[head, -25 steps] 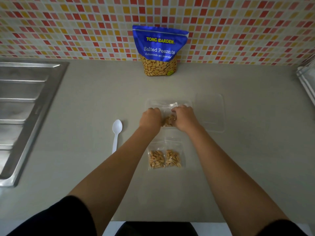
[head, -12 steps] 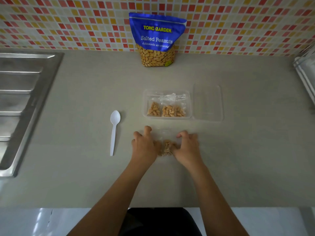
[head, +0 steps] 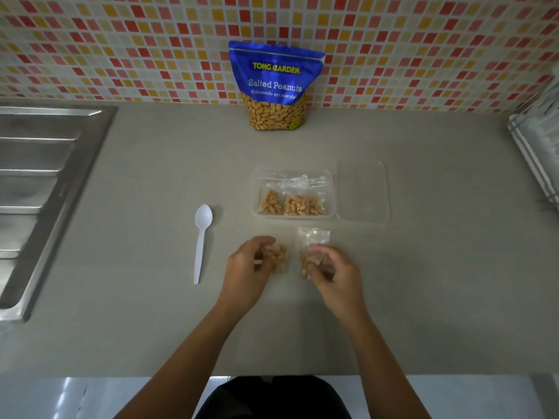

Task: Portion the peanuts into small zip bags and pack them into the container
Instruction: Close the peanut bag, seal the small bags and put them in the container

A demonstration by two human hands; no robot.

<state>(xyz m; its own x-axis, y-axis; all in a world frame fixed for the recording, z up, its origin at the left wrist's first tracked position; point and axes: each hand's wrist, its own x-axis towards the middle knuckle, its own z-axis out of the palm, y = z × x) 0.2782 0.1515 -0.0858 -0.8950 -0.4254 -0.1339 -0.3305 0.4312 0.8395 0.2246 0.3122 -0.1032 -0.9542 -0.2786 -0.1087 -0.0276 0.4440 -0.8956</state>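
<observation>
The left bag point(head: 279, 257) and right bag point(head: 306, 261), each with a small heap of peanuts, lie side by side but apart at the middle of the worktop point(head: 423, 267), just in front of the container point(head: 254, 189). The left hand point(head: 248, 269) has its fingers curled round the left bag, and the right hand point(head: 337, 272) pinches the right bag low down, so the clear zip top stands free and points toward the container. One bag per hand probably means both go in on a single short reach. The container is open, with packed bags point(head: 290, 204) along its near wall and crumpled bag tops behind them. The room left looks to be on top of those or at the far wall. Its lid point(head: 363, 192) lies flat just beside it on the right, out of the hands' straight path. The spoon point(head: 201, 240) lies to the left, bowl away from the person, near the left hand but not touching it. The pouch point(head: 275, 86) stands upright at the back edge against the tiled wall point(head: 121, 40), well apart from the container. The sink point(head: 39, 192) takes the left end and a rack point(head: 538, 146) the right edge, leaving bare worktop on both sides of the hands and toward the front edge.
</observation>
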